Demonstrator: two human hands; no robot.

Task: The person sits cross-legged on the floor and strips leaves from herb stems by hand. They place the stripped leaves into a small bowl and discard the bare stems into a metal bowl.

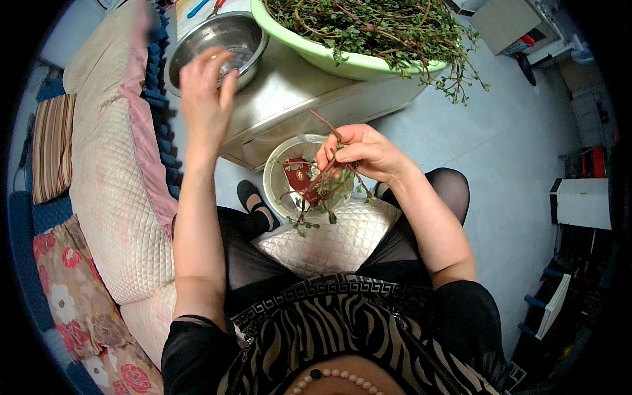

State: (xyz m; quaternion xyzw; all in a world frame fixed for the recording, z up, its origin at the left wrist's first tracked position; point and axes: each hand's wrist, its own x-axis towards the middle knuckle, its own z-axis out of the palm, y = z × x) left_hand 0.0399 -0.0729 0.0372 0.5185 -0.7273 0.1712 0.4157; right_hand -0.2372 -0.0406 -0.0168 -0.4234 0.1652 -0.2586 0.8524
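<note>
My left hand, blurred, hovers over the near edge of a stainless steel bowl. Its fingers are apart, and small green bits seem to lie in the bowl below. My right hand pinches a branching, reddish-stemmed leafy sprig, which looks like purslane, between thumb and fingers. The sprig hangs above a pale plastic waste bin that stands on the floor between my feet. Inside the bin lie a dark red packet and some white scraps. Heaped leafy stems fill a light green plastic basin beyond my right hand.
The bowl and basin stand on a low table; some stems overhang the basin's right side. Blue- and red-handled tools lie behind the bowl. Along the left runs a sofa with a quilted cover. Grey floor extends right toward shelving and boxes.
</note>
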